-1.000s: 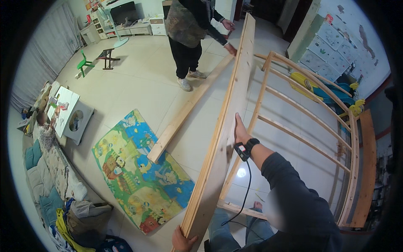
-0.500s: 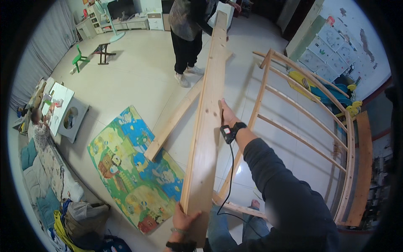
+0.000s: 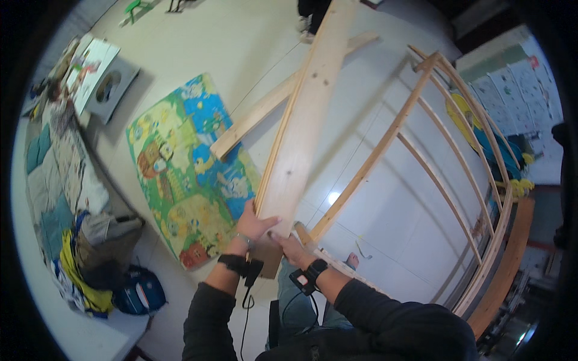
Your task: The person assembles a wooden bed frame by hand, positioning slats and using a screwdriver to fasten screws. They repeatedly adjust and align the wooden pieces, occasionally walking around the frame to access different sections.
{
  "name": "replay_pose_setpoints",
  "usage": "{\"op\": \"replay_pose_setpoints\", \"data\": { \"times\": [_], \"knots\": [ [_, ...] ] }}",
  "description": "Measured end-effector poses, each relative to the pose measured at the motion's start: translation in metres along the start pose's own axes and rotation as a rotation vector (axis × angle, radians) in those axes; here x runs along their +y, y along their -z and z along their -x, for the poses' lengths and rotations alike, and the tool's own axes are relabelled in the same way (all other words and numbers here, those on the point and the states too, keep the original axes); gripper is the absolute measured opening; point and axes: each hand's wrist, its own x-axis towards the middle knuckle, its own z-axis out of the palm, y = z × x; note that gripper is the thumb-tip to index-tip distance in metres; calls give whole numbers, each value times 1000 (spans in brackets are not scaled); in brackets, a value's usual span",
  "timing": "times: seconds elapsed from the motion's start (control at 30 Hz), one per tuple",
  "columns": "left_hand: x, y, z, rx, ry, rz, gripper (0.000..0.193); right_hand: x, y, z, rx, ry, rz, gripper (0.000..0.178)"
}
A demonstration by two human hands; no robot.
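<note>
A long, pale wooden board [image 3: 301,141] slopes away from me toward another person, whose dark trouser legs [image 3: 312,18] show at the top edge. My left hand [image 3: 254,224] wraps round the board's left edge near its close end, thumb on the broad face. On the opposite edge, my right hand [image 3: 289,248] grips the same end, its thumb also on the face. Both wrists wear straps with small black devices and cables. The board's far end runs out of view.
Right of the board lies a slatted wooden frame [image 3: 385,144], with a brown plank [image 3: 503,271] beyond. A second beam [image 3: 265,114] rests partly over a colourful play mat [image 3: 180,174]. At left are a sofa [image 3: 57,174], a white table [image 3: 96,72] and a backpack [image 3: 139,292].
My right hand has moved down the board to its close end, beside my left hand. My view has tilted lower, so the other person shows only as legs.
</note>
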Motion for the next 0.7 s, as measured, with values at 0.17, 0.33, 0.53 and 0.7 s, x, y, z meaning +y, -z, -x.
{"op": "replay_pose_setpoints", "data": {
  "times": [0.17,0.33,0.53,0.7],
  "knots": [
    [-55,49,18,-262,70,299,99,-23,-22,-31,102,194,-59,63],
    [-148,96,96,56,437,423,86,-59,-41,-87,187,169,-49,63],
    [-190,9,64,67,556,963,78,-49,-51,-155,171,144,-101,74],
    [-175,-46,-45,391,335,1586,45,-50,-53,-196,234,137,32,77]
  ]
}}
